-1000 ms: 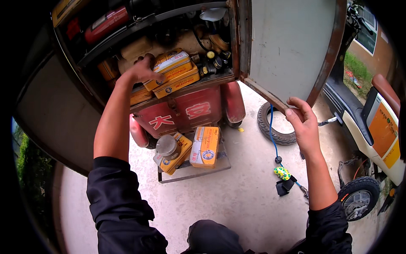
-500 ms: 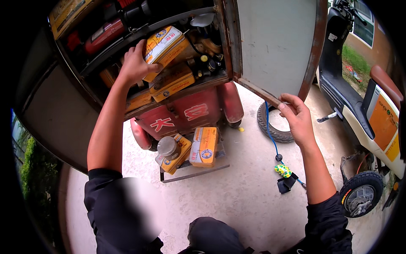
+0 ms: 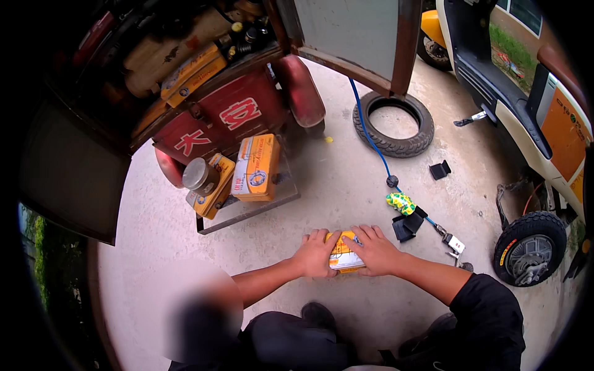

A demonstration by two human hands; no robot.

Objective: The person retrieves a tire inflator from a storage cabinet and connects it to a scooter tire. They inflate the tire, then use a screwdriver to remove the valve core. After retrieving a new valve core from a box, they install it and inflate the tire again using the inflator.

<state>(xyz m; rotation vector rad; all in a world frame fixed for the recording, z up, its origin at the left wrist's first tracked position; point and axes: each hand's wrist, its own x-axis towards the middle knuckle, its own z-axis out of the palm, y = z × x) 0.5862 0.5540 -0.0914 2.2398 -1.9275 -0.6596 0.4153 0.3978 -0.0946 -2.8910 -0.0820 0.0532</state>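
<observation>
A left hand (image 3: 317, 254) and a right hand (image 3: 374, 252) are clamping opposite sides of a yellow-and-white box (image 3: 348, 260) ahead of a dark-trousered knee (image 3: 286, 334); whether it is touching the concrete floor (image 3: 331, 195) is not showing, while beyond it an orange-yellow box (image 3: 257, 166) is standing on a metal tray (image 3: 247, 214) and a loose tire (image 3: 402, 147) is lying to the right

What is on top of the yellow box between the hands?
The left hand and right hand rest on the yellow box. Between them, printed yellow and white surface shows; the parts they cover, and the inside, cannot be seen.
</observation>
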